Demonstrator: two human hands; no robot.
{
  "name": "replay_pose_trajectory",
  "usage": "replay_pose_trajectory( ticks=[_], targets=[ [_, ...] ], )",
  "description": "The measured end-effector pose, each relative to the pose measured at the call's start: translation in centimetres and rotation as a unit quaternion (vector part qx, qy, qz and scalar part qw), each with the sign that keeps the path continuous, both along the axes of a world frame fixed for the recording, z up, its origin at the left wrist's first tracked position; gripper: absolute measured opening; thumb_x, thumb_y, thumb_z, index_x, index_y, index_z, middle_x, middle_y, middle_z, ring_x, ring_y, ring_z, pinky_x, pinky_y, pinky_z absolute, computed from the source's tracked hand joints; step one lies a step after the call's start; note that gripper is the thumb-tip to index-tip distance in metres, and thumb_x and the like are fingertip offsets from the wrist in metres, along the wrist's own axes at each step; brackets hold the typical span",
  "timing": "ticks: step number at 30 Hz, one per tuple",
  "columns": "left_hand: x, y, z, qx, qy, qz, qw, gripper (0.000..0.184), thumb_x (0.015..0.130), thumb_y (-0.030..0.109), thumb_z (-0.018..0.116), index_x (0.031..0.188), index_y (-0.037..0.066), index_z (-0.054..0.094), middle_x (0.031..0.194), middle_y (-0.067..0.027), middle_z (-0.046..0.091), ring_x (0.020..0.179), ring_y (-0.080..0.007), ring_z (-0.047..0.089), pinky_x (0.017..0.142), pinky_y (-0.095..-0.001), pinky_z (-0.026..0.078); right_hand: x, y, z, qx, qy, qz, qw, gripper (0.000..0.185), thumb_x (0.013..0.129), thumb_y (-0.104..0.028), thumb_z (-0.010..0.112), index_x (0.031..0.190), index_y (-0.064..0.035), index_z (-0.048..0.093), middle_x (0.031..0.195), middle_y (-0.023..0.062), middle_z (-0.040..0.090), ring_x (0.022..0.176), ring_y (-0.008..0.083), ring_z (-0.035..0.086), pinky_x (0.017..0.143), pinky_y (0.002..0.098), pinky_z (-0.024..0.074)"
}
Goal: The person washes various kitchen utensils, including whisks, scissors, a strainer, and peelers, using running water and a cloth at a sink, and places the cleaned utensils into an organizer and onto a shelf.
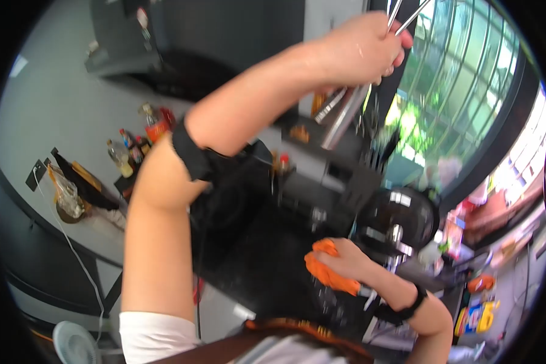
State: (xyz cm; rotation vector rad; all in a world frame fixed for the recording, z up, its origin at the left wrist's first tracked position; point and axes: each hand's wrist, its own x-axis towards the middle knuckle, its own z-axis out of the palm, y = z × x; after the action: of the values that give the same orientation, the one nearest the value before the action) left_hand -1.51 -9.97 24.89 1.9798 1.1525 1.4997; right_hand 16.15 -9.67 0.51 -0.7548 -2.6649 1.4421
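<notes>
Fingers of the left hand (370, 51) are closed around metal utensils (344, 118), raised beside the window (458, 91). Utensil long axis: diagonal; slim shafts project upper right, broader ends point lower left; motion blur obscures end shapes. Right hand (352, 259) grips a bunched orange cloth (333, 280) at the black table (242, 261); surface contact cannot be determined. Cloth long axis: upper left to lower right. Room for moving extends left of the cloth to the table edge. A round black vessel (382, 212) bounds the upper right side.
</notes>
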Motion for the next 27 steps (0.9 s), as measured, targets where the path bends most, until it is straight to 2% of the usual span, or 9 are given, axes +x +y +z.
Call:
replay_pose_trajectory(
  ticks=[2,6,9,10,14,16,19,24,27],
  targets=[
    [0.3,-3.2,-2.2,-0.045,0.024,-0.034,0.998,0.018,0.089,0.013,0.038,0.098,0.000,0.047,0.071,0.0001,0.047,0.056,-0.0059,0.041,0.049,-0.0206,0.037,0.0,-1.8,-5.7,-0.002,-0.091,0.023,0.996,0.040,0.078,-0.037,0.054,0.094,-0.0005,0.061,0.087,0.0215,0.062,0.088,0.0347,0.059,0.079,0.0379,0.0466],
    [1.3,-8.4,-6.2,-0.180,0.075,-0.039,0.980,0.019,0.088,0.011,0.033,0.098,-0.001,0.044,0.069,0.0014,0.043,0.057,-0.0059,0.038,0.051,-0.0205,0.035,2.0,-5.3,-11.2,-0.003,-0.169,0.029,0.985,0.045,0.078,-0.042,0.056,0.092,0.0007,0.061,0.083,0.0220,0.062,0.085,0.0354,0.060,0.076,0.0388,0.0480],
    [0.5,-8.1,-11.6,-0.101,0.158,0.026,0.982,0.016,0.092,0.017,0.042,0.095,0.004,0.051,0.071,0.0019,0.049,0.060,-0.0039,0.044,0.052,-0.0179,0.038,2.8,-5.4,-14.0,-0.018,-0.131,-0.005,0.991,0.052,0.077,-0.047,0.057,0.091,0.0025,0.061,0.080,0.0208,0.063,0.083,0.0339,0.062,0.075,0.0381,0.0485],
    [0.2,-8.5,-12.3,-0.108,0.164,0.017,0.980,0.016,0.092,0.017,0.042,0.095,0.003,0.051,0.071,0.0010,0.049,0.061,-0.0052,0.045,0.054,-0.0193,0.039,2.4,-4.7,-12.5,-0.102,-0.158,0.030,0.982,0.060,0.077,-0.050,0.059,0.106,0.0027,0.055,0.099,0.0237,0.059,0.096,0.0330,0.058,0.081,0.0367,0.0465],
    [0.9,-10.2,-14.4,-0.159,0.131,0.013,0.978,0.014,0.092,0.014,0.042,0.097,0.002,0.046,0.072,-0.0053,0.049,0.065,-0.0138,0.047,0.062,-0.0281,0.042,2.7,-2.9,-9.3,0.246,0.118,0.075,0.959,0.078,0.077,-0.041,0.064,0.133,0.0002,0.029,0.125,0.0241,0.041,0.112,0.0320,0.046,0.086,0.0367,0.0433],
    [0.9,-10.7,-15.6,-0.135,0.151,-0.001,0.979,0.015,0.093,0.015,0.040,0.098,0.002,0.044,0.072,-0.0070,0.049,0.065,-0.0142,0.047,0.062,-0.0286,0.042,2.3,-2.0,-2.8,-0.098,0.261,-0.029,0.960,0.076,0.077,-0.034,0.066,0.132,0.0032,0.029,0.121,0.0176,0.046,0.098,0.0222,0.052,0.078,0.0312,0.0450],
    [2.0,-11.9,-15.0,-0.243,0.136,-0.093,0.956,0.018,0.094,0.018,0.034,0.098,0.001,0.043,0.072,-0.0028,0.047,0.062,-0.0108,0.045,0.057,-0.0259,0.040,2.7,-0.5,3.5,-0.366,0.466,0.014,0.805,0.079,0.072,-0.029,0.073,0.132,0.0014,0.032,0.112,0.0070,0.053,0.072,0.0093,0.047,0.058,0.0194,0.0367],
    [4.5,-13.0,-12.7,-0.509,-0.133,-0.277,0.804,0.015,0.095,0.016,0.037,0.096,0.004,0.045,0.070,0.0016,0.041,0.057,-0.0051,0.038,0.048,-0.0182,0.034,2.7,1.8,5.6,-0.447,0.479,0.201,0.728,0.035,0.079,-0.019,0.066,0.106,-0.0004,0.054,0.099,0.0111,0.055,0.063,0.0106,0.045,0.049,0.0193,0.0338],
    [5.0,-12.6,-11.3,-0.521,-0.177,-0.264,0.792,0.016,0.095,0.017,0.038,0.095,0.003,0.047,0.068,0.0017,0.041,0.057,-0.0054,0.038,0.047,-0.0181,0.034,2.8,2.3,8.3,-0.402,0.437,0.214,0.776,0.022,0.083,-0.012,0.059,0.100,0.0008,0.055,0.091,0.0134,0.058,0.061,0.0139,0.054,0.045,0.0204,0.0413]
  ],
)
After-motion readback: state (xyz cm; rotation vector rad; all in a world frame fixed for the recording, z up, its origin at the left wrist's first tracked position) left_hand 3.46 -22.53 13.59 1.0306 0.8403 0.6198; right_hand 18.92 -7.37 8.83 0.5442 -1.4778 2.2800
